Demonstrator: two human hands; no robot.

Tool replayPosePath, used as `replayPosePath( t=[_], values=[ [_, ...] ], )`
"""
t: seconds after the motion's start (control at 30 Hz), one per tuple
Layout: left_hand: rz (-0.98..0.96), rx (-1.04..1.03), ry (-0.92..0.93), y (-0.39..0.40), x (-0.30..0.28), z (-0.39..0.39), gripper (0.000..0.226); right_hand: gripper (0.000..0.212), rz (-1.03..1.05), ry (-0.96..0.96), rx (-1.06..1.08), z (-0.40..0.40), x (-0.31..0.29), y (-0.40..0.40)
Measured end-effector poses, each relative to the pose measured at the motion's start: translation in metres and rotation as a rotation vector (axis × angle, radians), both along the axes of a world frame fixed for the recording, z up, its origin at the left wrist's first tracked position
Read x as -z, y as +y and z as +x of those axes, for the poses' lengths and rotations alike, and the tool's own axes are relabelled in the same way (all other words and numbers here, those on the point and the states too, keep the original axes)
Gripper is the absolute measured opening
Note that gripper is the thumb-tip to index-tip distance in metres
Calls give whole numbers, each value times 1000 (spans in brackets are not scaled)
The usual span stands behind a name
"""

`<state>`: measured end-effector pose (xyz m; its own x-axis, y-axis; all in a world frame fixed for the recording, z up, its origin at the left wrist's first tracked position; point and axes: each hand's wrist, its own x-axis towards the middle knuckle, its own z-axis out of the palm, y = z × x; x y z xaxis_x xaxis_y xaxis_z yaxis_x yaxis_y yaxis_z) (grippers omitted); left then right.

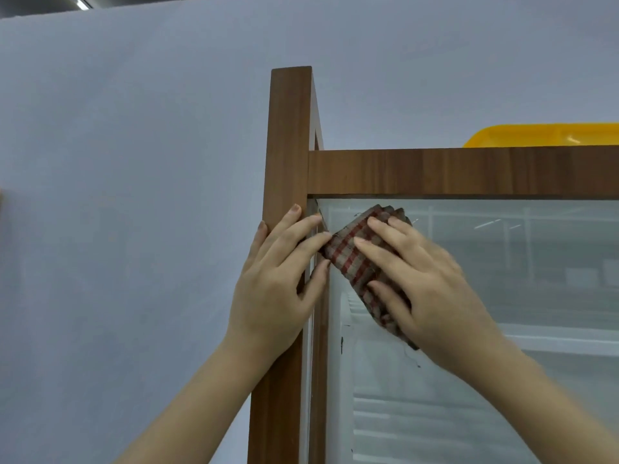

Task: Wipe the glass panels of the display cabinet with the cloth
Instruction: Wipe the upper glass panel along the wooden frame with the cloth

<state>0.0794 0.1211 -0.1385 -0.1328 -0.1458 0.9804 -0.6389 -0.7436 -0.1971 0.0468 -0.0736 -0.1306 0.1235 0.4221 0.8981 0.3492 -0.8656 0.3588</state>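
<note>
The display cabinet has a brown wooden frame and a glass front panel under its top rail. A folded grey-and-red checked cloth lies flat against the glass near the panel's upper left corner. My right hand presses the cloth to the glass with straight, spread fingers. My left hand rests on the open door's wooden edge, fingers straight, with its fingertips touching the left end of the cloth. Small dark marks show on the glass below the cloth.
A yellow plastic tray sits on top of the cabinet at the right. A plain pale wall fills the left side. Shelves show dimly through the glass.
</note>
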Motion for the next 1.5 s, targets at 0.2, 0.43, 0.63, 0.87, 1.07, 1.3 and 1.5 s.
replayPosePath(
  t=[0.2, 0.43, 0.63, 0.87, 1.07, 1.3, 1.5],
  values=[
    [14, -94, 53, -1, 6, -2, 44, 61, 224, -83, 212, 8, 59, 44],
    [-34, -130, 124, -2, 12, -5, 54, 57, 223, -102, 226, 14, 29, 56],
    [-43, -109, 108, -3, 13, -3, 56, 62, 445, -136, 328, 8, 33, 19],
    [-45, -84, 115, -3, 13, -4, 55, 63, 137, -101, 242, 13, 72, 64],
    [-36, -84, 124, -2, 13, -4, 55, 61, 203, -84, 257, 12, 25, 46],
    [-32, -93, 148, -3, 13, -7, 55, 61, 333, -49, 320, -3, 35, -17],
    [-98, -201, 180, -24, 17, -19, 58, 53, 314, 26, 175, -13, 40, -38]
  ],
)
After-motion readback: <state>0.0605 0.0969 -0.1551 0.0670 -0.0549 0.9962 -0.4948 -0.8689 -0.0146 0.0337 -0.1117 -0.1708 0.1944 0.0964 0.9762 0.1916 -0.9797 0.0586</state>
